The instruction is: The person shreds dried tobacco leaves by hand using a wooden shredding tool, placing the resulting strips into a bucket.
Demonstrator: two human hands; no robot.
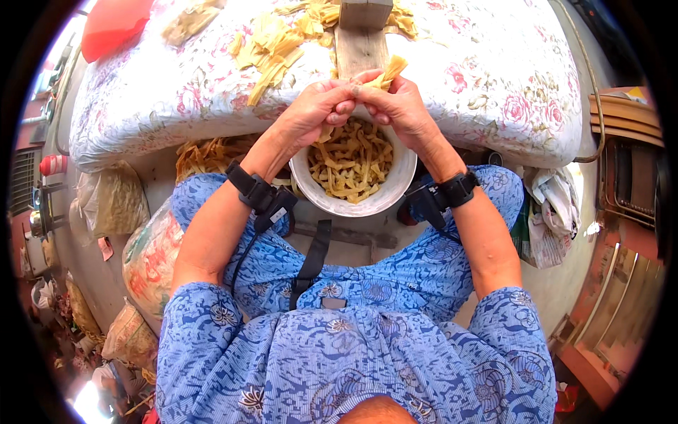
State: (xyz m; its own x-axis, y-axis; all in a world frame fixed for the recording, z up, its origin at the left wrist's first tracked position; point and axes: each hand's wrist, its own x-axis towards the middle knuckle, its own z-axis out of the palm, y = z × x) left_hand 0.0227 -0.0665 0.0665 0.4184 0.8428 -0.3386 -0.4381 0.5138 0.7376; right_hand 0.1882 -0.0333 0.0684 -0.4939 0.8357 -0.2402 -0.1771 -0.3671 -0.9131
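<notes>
Yellow leafy piece: up between the two hands, over the far rim of the bowl, its frilly end sticking up.
Right hand: thumb and fingers pinched closed around the piece, with no wide gap.
Left hand: fingers bent in and close to the right hand's fingertips; what is between them is hidden, so I cannot tell how tight they are.
Hands: two, meeting in the middle.
Bowl: one, white and round, below the hands, between the knees.
Strips: lots inside the bowl, thin and yellow-brown, too many to count.
Yellow heap: one loose pile on the table, too jumbled to count.
Wooden block: one, just past the hands.
Wrist bands: two, black, one on each arm.
Table cloth: white with pink flowers, hanging over the edge.
Red thing: one, at the far left of the table.
Floor: grey, with a tan sack on the left and a white bag on the right.
</notes>
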